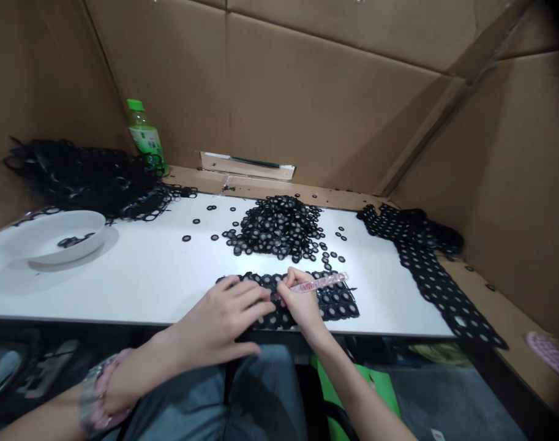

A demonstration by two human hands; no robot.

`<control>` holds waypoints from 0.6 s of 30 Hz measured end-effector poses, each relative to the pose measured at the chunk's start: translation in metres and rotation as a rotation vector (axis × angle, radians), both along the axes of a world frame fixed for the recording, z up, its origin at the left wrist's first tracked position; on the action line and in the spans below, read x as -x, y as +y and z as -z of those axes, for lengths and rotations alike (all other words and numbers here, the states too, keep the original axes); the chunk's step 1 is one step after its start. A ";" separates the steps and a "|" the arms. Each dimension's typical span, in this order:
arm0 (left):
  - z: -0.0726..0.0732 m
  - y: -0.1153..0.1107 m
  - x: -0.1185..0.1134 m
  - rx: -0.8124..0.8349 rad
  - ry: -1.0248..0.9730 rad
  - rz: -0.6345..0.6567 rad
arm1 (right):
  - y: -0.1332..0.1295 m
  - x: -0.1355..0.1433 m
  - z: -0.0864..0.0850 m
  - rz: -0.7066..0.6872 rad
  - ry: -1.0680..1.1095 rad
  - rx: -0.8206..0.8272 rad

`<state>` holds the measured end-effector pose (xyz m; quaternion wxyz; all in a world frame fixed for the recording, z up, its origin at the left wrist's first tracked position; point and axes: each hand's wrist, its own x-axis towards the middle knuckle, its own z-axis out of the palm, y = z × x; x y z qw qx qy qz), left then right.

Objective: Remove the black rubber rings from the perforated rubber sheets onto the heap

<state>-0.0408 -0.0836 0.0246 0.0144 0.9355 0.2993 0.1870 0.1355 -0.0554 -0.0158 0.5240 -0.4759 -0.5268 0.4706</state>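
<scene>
A black sheet of joined rubber rings (338, 304) lies near the front edge of the white board. My left hand (228, 312) rests flat on the sheet's left part, fingers stretched out and thumb apart. My right hand (302, 303) is closed in a pinch around a slim pen-like tool with a clear, pink-patterned handle (322, 283). The handle points to the right, and the tip, hidden by my fingers, is close to the sheet beside my left fingertips. Behind both hands is a heap of loose black rings (279, 229) with pale centres.
A white bowl (84, 248) with a few black pieces stands at left, before a tangled pile of black ring scrap (90, 177) and a green-capped bottle (146, 138). More perforated black sheets (430, 275) lie at right. Cardboard walls (316, 92) enclose the board (160, 269).
</scene>
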 end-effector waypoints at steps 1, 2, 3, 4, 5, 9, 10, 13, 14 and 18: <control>0.003 -0.002 0.000 0.009 0.040 0.027 | 0.000 0.000 -0.001 0.009 0.022 0.004; 0.007 -0.003 0.000 0.026 0.067 0.027 | -0.001 0.000 -0.003 0.018 0.044 0.008; 0.012 -0.003 0.000 0.040 0.079 0.016 | -0.002 0.000 -0.005 0.026 0.062 0.012; 0.016 -0.002 0.000 0.042 0.081 0.008 | -0.004 0.001 -0.007 0.026 0.072 0.015; 0.020 -0.001 0.000 0.028 0.075 0.004 | -0.005 0.001 -0.009 0.018 0.075 0.018; 0.032 -0.002 0.000 -0.134 0.019 0.009 | -0.011 0.003 -0.009 -0.023 -0.003 0.049; 0.034 -0.002 0.000 -0.176 -0.003 0.006 | -0.012 0.003 -0.007 -0.020 -0.040 0.058; 0.038 -0.004 -0.001 -0.273 -0.066 0.003 | -0.014 0.004 -0.002 -0.011 -0.172 0.044; 0.039 -0.005 -0.001 -0.292 -0.079 0.008 | -0.014 0.004 -0.002 -0.014 -0.212 0.031; 0.043 -0.003 -0.002 -0.314 -0.089 0.016 | -0.014 0.004 -0.002 -0.024 -0.289 0.027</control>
